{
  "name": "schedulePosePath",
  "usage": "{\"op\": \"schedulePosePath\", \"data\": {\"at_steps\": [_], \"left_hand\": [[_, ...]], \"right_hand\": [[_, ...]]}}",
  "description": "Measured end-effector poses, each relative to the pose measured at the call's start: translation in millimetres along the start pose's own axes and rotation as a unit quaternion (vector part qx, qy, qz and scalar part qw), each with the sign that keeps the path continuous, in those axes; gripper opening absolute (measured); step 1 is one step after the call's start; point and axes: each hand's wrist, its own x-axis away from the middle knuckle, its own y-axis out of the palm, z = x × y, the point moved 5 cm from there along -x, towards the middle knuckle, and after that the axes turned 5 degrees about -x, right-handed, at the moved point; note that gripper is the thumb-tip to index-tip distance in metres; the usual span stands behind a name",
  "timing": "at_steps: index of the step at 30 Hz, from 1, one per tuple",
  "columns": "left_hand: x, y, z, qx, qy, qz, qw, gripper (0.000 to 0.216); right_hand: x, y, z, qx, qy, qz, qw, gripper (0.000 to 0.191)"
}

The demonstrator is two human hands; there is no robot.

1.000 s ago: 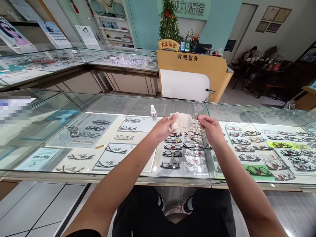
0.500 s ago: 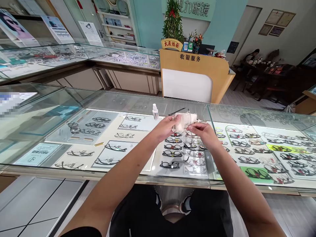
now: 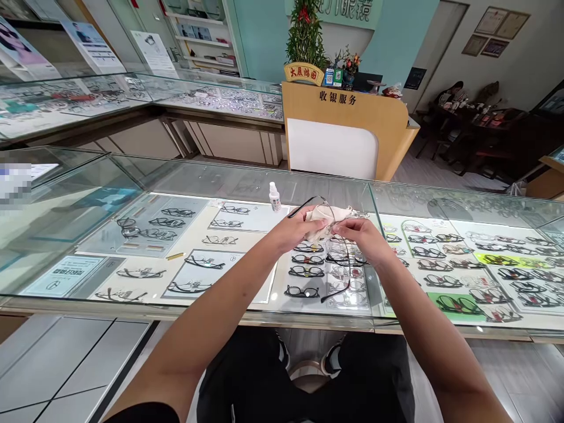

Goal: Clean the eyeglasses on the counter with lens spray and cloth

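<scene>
Holding thin glasses (image 3: 329,207) and a soft cloth (image 3: 338,214)

I have the glasses up over the long glass counter (image 3: 282,320). My left hand (image 3: 299,228) is closed on the pale cloth, with my thumb on top. The cloth is all bunched up, right at the front of the glasses. My fingers are in the way, so I can't tell how much of the lens it covers. My right hand (image 3: 362,234) is pinching the thin frame with my thumb and finger. My two hands are very close together. One dark arm of the glasses sticks out to the left, over my left hand. The other arm bends down toward me and ends in a black tip.

A little white bottle (image 3: 274,197) stands on top of the counter, just past my left hand. Under the glass, lots of other frames (image 3: 307,271) sit in rows. On the right, one lies on a bright green card (image 3: 440,299). Farther off is a wooden desk (image 3: 352,108), with a tall green plant (image 3: 304,38) above it.
</scene>
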Motion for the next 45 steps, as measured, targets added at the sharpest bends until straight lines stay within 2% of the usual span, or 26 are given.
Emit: {"op": "schedulePosePath", "data": {"at_steps": [10,13,17,19,25,30,32,38,40,45], "left_hand": [[-1,5,1,-0.061,0.039,0.088,0.993,0.055],[-2,3,3,-0.061,0.049,0.069,0.995,0.056],[0,0,10,-0.059,0.036,-0.005,0.998,0.056],[1,-1,12,-0.069,0.033,-0.020,0.997,0.052],[1,-5,9,-0.119,0.058,0.036,0.991,0.045],[1,-7,6,-0.134,0.058,0.074,0.987,0.047],[1,-7,7,-0.130,0.055,0.073,0.987,0.051],[-3,-7,10,-0.059,0.020,0.000,0.998,0.057],[-3,-7,9,-0.062,0.031,0.003,0.998,0.053],[-3,-7,-1,-0.101,0.030,0.053,0.993,0.045]], "right_hand": [[-1,3,6,-0.012,0.022,-0.005,1.000,0.037],[0,3,3,-0.018,0.020,-0.004,1.000,0.035],[1,1,-1,-0.016,0.006,-0.004,1.000,0.033],[1,0,0,-0.012,0.010,-0.012,1.000,0.034],[1,1,3,-0.020,0.018,-0.032,0.999,0.036],[1,4,1,-0.022,0.019,-0.045,0.999,0.034],[0,3,1,-0.029,0.018,-0.046,0.998,0.036],[-4,-3,3,-0.046,0.026,-0.037,0.998,0.045],[-5,-3,4,-0.044,0.025,-0.039,0.998,0.046],[-6,1,8,-0.031,0.024,-0.066,0.997,0.045]]}}
